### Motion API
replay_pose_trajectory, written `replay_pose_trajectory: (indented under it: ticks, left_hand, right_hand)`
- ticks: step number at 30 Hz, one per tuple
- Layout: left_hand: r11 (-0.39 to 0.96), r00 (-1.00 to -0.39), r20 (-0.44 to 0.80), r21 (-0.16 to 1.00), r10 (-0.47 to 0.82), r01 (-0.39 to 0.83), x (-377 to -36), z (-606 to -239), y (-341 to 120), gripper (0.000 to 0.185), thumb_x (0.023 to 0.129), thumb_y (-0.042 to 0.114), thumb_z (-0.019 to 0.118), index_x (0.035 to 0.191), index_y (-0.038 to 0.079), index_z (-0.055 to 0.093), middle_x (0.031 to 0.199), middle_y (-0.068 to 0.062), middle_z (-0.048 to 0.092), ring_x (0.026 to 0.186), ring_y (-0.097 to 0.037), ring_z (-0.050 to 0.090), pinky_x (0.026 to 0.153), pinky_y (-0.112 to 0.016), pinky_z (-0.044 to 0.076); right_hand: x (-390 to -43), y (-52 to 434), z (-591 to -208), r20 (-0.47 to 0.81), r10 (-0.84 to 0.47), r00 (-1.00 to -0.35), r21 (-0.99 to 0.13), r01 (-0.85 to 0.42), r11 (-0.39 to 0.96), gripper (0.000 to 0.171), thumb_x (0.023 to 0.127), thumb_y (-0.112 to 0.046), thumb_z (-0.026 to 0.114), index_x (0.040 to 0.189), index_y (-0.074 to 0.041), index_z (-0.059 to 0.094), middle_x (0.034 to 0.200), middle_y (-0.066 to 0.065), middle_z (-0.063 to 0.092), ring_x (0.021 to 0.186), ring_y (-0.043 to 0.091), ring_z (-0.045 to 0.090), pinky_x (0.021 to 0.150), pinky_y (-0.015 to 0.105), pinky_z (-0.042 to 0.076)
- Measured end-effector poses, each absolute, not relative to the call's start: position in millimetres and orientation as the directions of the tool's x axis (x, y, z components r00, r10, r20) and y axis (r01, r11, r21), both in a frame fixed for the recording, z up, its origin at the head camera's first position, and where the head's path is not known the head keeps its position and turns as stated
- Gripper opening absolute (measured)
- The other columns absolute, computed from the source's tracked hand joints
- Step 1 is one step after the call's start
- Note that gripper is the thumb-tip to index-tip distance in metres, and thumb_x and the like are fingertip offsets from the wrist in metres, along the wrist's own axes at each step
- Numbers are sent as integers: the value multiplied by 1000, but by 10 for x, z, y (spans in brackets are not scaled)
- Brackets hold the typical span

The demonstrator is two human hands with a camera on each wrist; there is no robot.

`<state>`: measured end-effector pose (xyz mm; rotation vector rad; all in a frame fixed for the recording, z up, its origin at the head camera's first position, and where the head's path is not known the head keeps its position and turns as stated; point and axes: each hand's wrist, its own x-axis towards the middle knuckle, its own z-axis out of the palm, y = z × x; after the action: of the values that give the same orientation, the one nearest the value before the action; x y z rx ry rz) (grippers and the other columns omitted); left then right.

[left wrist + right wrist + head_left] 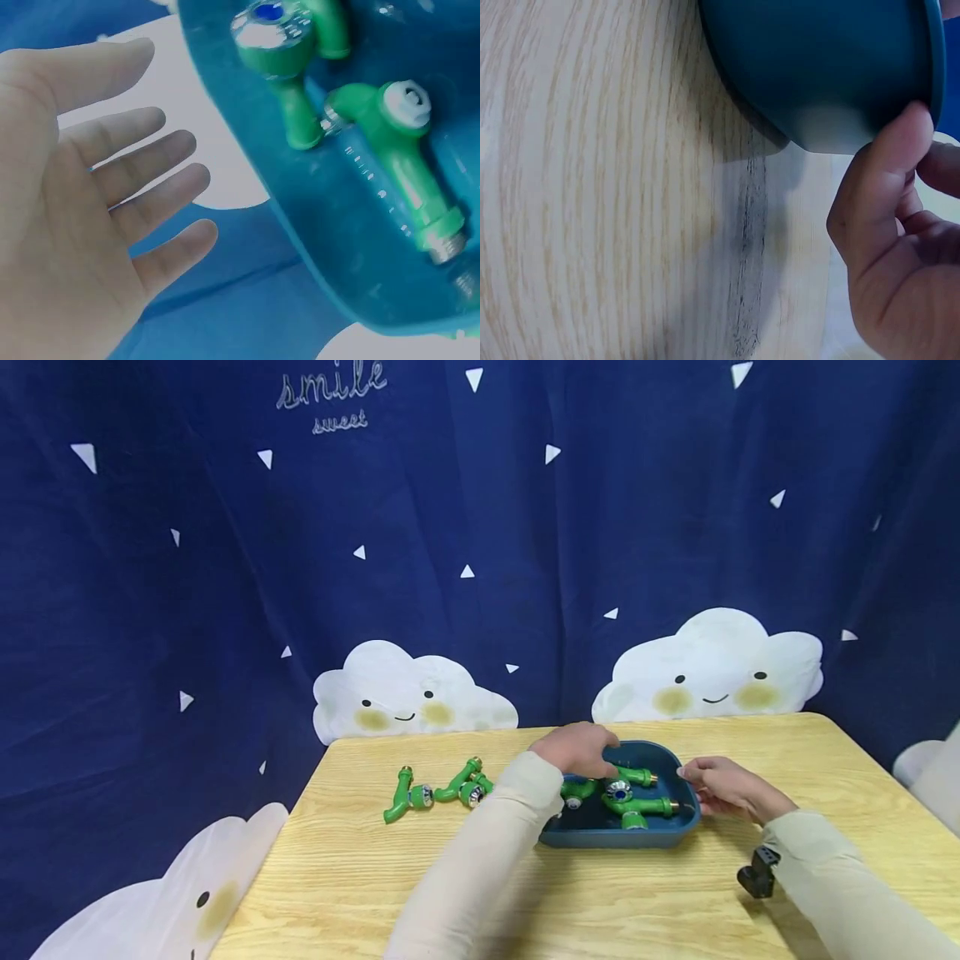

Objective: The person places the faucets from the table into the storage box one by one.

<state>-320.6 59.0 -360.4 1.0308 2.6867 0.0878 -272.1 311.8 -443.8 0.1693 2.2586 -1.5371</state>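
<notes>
A dark blue plastic basin (pixel 615 839) holds several green taps, among them one with a chrome-and-blue knob (pixel 618 791) and one lying along the front right (pixel 651 807). My left hand (pixel 577 749) is over the basin's back left side. In the left wrist view its fingers are spread beside the basin wall (pixel 330 277), with nothing in them, and a green tap (pixel 405 165) lies inside. At the right end, my right hand (pixel 727 787) pinches the rim. The right wrist view shows its thumb (pixel 904 139) pressed against the basin's edge.
On the wooden table (pixel 360 885), left of the basin, lie a green tap (pixel 407 797) and another green tap (pixel 459 782) with a further one beside it, partly hidden by my left sleeve. A blue curtain (pixel 450 510) hangs behind the table.
</notes>
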Motion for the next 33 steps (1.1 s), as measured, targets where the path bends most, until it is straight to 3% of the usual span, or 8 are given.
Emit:
replay_pose_trajectory:
  ticks: [6,14,23,33]
  left_hand:
    - [728,-722,-108,182,683,661,-3193,-3414,365,47,96,37,62,142,25,56,144,10,57,135,-11,51,111,-28,44]
    - [668,-690,67,195,721,718,-3094,-3213,-204,41,99,30,59,136,15,61,141,-1,60,134,-17,54,113,-31,42]
    - [695,-741,109,278,663,663,-3045,-3279,-873,40,98,25,59,135,9,60,138,-7,62,133,-24,55,114,-38,42]
    - [727,-785,121,313,607,611,-3021,-3340,-1175,40,96,23,61,132,6,62,136,-9,63,132,-27,56,113,-40,43]
  right_hand:
    - [-2717,3137,-4449,-387,-132,-913,-874,317,370,29,106,-18,39,115,5,52,88,4,63,68,9,62,61,23,57]
    - [-2722,3130,-4478,-380,-133,-915,-880,314,358,30,106,-20,40,116,5,52,87,4,63,68,10,63,60,23,57]
    - [-2720,3131,-4472,-377,-148,-914,-881,305,361,28,106,-20,40,113,4,53,87,4,63,67,10,62,59,21,56]
    - [-2740,3145,-4484,-380,-162,-911,-882,304,360,28,107,-20,39,111,3,54,87,3,62,69,10,63,61,23,57]
